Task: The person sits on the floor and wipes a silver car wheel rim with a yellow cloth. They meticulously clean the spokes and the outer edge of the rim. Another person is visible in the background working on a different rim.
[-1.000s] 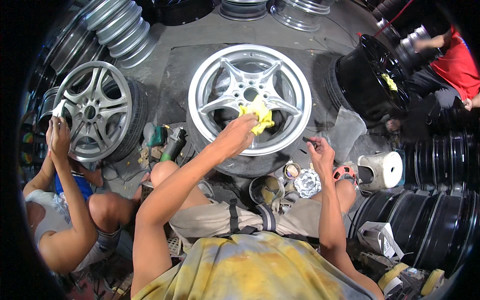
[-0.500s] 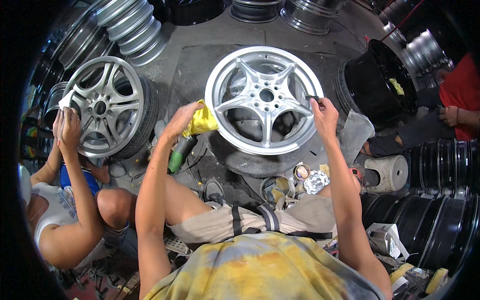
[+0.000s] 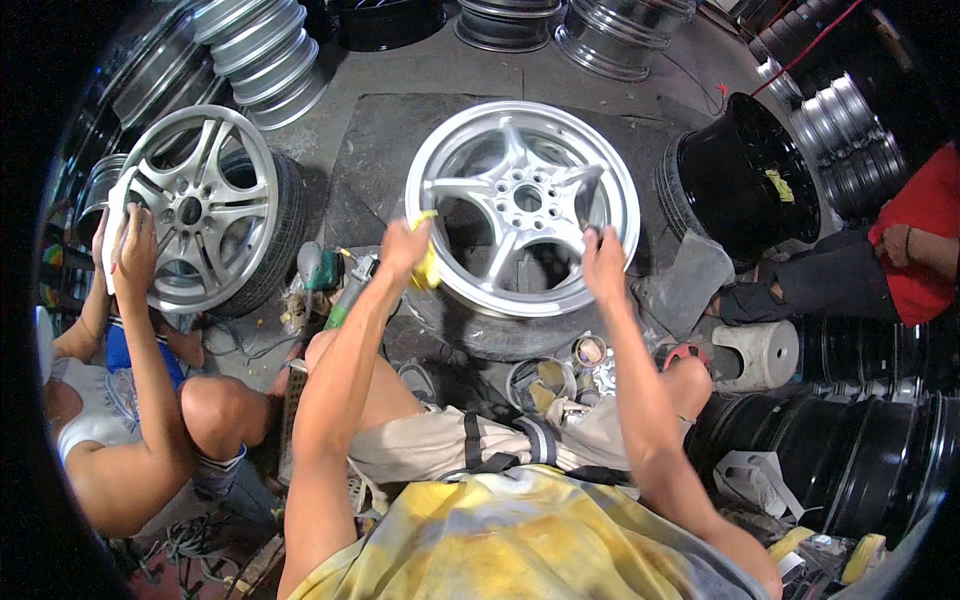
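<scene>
Silver wheel (image 3: 515,205) face up over a tyre (image 3: 490,340), upper centre of the frame, between left hand (image 3: 402,248) and right hand (image 3: 604,264). Grips yellow cloth (image 3: 429,262) with left, beside the rim (image 3: 415,195); curls right, nearer the hub (image 3: 540,203), over the rim's lower right, cannot tell around what.

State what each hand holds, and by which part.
Left hand: crumpled yellow cloth, by its left side. Right hand: small dark piece, held part unclear.

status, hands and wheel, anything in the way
Left hand clutching yellow cloth; right hand pinching small dark piece. Silver spoked metal wheel on dark rubber tire, cloth at its left edge. Right hand partly covers wheel.
</scene>
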A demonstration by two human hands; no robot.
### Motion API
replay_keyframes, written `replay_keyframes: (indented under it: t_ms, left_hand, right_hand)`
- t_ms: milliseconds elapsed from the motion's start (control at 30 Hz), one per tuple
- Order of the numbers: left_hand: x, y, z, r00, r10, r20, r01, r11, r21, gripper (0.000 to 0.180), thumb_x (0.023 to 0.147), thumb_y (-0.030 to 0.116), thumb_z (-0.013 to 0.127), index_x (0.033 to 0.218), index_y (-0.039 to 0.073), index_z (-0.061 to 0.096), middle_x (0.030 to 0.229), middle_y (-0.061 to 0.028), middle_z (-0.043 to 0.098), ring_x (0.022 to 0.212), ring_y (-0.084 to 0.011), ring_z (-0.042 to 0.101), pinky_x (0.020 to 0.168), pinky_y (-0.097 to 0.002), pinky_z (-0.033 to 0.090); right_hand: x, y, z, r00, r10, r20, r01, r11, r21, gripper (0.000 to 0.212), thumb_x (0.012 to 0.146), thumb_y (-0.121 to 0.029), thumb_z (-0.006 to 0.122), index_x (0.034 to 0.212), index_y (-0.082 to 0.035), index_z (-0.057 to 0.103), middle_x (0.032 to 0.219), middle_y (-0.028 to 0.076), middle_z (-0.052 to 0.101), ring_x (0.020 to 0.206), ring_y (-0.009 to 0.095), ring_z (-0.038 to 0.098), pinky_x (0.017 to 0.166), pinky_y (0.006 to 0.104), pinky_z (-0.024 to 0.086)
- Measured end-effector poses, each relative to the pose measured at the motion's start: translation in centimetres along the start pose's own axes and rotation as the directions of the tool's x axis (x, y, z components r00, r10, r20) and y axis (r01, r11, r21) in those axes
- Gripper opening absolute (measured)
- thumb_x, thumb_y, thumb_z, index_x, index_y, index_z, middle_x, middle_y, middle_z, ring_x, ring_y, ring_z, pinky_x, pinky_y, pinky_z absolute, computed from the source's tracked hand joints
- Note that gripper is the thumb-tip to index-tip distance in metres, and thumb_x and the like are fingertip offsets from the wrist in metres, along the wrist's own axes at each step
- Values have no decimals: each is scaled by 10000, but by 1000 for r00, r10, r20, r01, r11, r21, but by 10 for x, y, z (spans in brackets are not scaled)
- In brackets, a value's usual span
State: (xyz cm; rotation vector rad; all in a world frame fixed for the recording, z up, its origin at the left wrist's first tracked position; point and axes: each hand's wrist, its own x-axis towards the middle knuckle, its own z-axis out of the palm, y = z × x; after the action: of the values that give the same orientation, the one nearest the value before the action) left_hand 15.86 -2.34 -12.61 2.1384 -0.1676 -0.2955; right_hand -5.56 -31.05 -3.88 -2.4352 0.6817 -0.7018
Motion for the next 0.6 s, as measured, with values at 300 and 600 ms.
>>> replay_keyframes:
  t_ms: [300,600]
  left_hand:
    - [34,57,-20,985,111,-130,-96,989,113,578,932,536,567,1112,5,708,1041,-267,709,1035,-433,668,890,-491,497]
    - [-109,57,-8,913,-146,382,279,904,-322,430,999,406,626,916,-7,712,775,-40,673,681,-116,599,636,-307,500]
  right_hand:
    - [2,-44,-48,980,-83,-180,83,997,-7,221,970,-166,604,897,36,553,811,252,593,751,435,576,682,476,439]
    - [83,26,-29,956,-281,78,289,951,-112,176,946,-156,601,964,10,657,972,212,642,936,430,623,798,497,490]
